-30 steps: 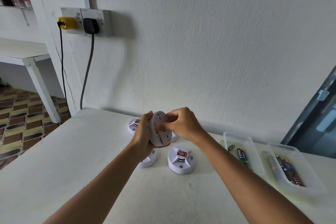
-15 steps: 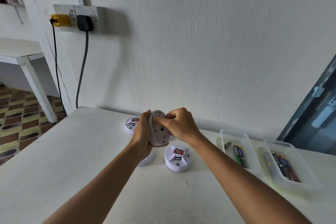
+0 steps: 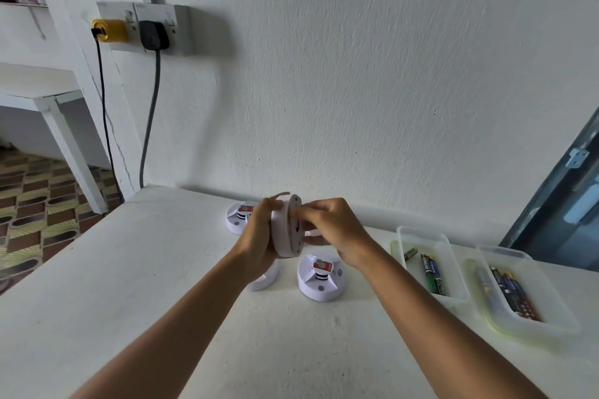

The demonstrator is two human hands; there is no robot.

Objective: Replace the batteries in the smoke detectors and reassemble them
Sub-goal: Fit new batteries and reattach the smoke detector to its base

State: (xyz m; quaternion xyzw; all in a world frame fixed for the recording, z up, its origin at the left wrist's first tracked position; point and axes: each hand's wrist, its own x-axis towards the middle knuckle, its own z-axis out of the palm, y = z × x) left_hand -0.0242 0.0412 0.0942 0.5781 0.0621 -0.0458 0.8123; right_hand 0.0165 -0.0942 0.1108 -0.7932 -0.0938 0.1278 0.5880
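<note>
A round white smoke detector point(image 3: 287, 227) is held on edge above the white table point(image 3: 129, 285), its back plate turned to the right. My left hand point(image 3: 257, 238) cups its body from the left. My right hand point(image 3: 330, 230) grips the back plate from the right, fingertips on its face. Below the hands, a second detector point(image 3: 319, 277) sits on the table with a red-labelled part on top. A third detector point(image 3: 238, 215) lies behind my left hand, and a fourth point(image 3: 265, 278) is mostly hidden under my left wrist.
Two clear plastic trays stand at the right: the nearer tray point(image 3: 431, 266) holds a few batteries, the farther tray point(image 3: 518, 295) several more. A wall socket point(image 3: 146, 26) with a yellow plug and a black plug hangs at upper left, cables dropping past the table's left corner. A dark door frame point(image 3: 557, 197) is at far right.
The detector in my hands has turned more edge-on, and my right hand's fingers have shifted on the back plate. The view has tilted slightly.
</note>
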